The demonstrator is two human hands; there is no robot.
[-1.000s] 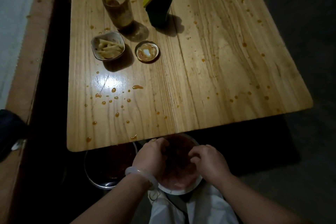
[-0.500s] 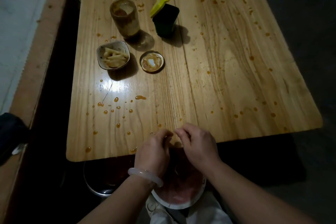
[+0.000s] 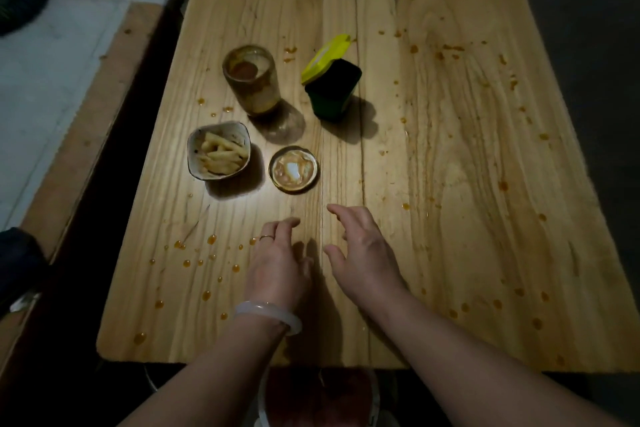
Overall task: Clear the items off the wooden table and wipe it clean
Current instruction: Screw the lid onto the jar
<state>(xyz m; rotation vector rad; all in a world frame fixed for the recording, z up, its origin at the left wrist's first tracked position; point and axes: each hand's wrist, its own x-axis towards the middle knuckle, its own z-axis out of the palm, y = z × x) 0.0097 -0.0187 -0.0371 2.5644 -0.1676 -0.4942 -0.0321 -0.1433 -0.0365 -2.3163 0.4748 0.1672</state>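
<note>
Both hands, left (image 3: 277, 264) & right (image 3: 363, 253), hover empty w/ loose fingers over the desk (image 3: 450, 184), prob going for the sauce dish (image 3: 293, 168) next, grip needed.

Right half of table (image 3: 467, 167) free; glass (image 3: 252, 80), bowl (image 3: 219, 150) crowd left

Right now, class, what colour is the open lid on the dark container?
Yellow lid, head view.

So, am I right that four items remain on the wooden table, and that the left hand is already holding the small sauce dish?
Not quite: the head view shows the left hand holding nothing, apart from the small sauce dish. Four items do remain on the wooden table.
</note>
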